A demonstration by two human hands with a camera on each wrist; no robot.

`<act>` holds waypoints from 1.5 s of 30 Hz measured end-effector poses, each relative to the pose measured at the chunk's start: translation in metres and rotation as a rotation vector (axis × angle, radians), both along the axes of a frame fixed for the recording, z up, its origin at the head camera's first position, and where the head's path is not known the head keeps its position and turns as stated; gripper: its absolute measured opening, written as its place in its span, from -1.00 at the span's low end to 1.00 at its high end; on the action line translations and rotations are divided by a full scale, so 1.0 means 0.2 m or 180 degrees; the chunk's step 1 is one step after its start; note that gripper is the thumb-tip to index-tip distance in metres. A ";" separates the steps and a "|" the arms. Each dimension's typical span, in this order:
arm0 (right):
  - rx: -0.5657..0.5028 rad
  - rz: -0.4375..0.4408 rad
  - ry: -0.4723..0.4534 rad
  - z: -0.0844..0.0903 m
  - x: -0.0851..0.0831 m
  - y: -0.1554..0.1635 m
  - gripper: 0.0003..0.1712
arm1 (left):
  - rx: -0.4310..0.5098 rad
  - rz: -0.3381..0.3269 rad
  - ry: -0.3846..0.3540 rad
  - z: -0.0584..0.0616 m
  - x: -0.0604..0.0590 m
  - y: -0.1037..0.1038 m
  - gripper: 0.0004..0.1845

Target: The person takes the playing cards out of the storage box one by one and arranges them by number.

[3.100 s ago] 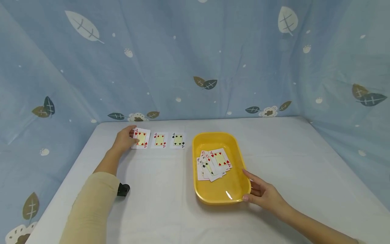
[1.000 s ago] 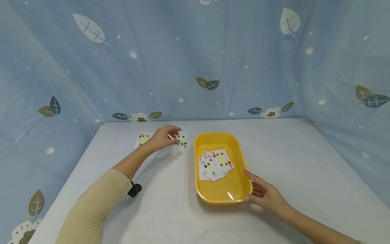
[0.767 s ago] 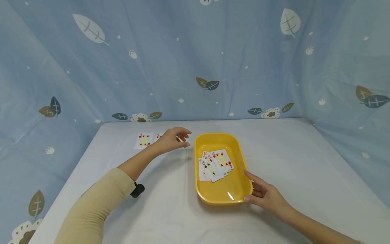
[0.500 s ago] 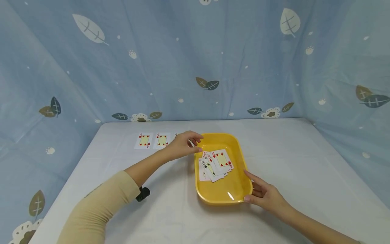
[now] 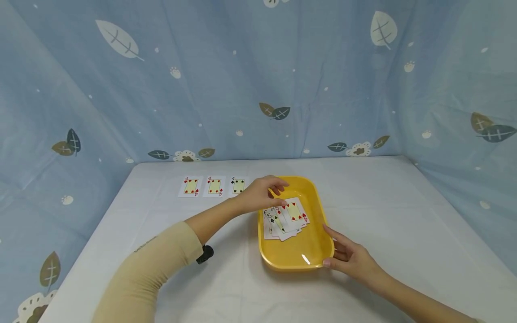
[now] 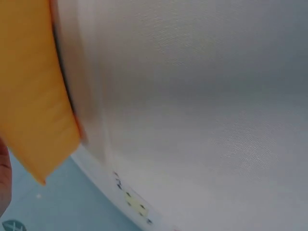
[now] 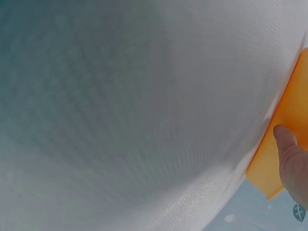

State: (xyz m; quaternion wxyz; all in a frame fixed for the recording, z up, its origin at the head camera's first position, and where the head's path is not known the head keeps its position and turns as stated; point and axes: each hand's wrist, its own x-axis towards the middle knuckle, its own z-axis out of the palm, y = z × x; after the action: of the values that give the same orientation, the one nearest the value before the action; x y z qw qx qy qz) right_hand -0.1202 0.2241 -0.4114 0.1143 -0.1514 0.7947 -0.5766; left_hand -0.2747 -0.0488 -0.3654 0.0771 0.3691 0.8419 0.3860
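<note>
Your left hand (image 5: 260,194) is over the far left corner of the yellow tray (image 5: 311,253), fingers loosely curled with the tips coming down toward the top card (image 5: 294,210) of the pile of cards (image 5: 280,220). From the head view I cannot tell whether the fingertips already touch that card; they pinch nothing that I can see, so take the hand as relaxed and empty.

The top card is a red four lying face up, fanned slightly off the ones beneath, with its right and near edges free. Cards like these should be very light, thin and springy, and slick against one another, so a flat press from above would likely drag two or three along together. A better hold, I'd judge, is to slide the top card sideways with one fingertip until an edge overhangs, then pinch that edge between thumb and forefinger. Bend it as little as you can; it creases easily.

Your right hand (image 5: 351,258) rests against the near right corner of the tray, fingers extended along its wall and thumb at the rim, steadying it more than gripping it. The tray looks like smooth, stiff plastic that could skate on the white tablecloth (image 5: 226,278), so that bracing is worth having.

Farther left, well apart from the tray, three fours (image 5: 214,186) lie face up in a row near the table's back edge.
</note>
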 end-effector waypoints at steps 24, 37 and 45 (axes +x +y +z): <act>0.0001 0.0041 0.0001 -0.01 -0.01 0.01 -0.09 | -0.1066 0.0391 -0.0231 -0.09 -0.09 0.21 -0.30; 0.0009 0.0053 0.0012 -0.01 0.00 0.01 -0.10 | -0.1715 0.0411 -0.0168 -0.15 -0.13 0.24 -0.17; 0.0026 0.0067 0.0079 -0.01 0.00 0.01 -0.11 | -0.2031 0.0310 0.0057 -0.14 -0.12 0.24 -0.24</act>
State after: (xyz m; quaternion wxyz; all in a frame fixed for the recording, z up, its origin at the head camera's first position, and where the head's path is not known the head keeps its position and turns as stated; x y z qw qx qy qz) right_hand -0.1207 0.2254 -0.4125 0.1110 -0.1664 0.7968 -0.5702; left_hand -0.2988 -0.0005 -0.3936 0.1630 0.2889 0.9378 0.1026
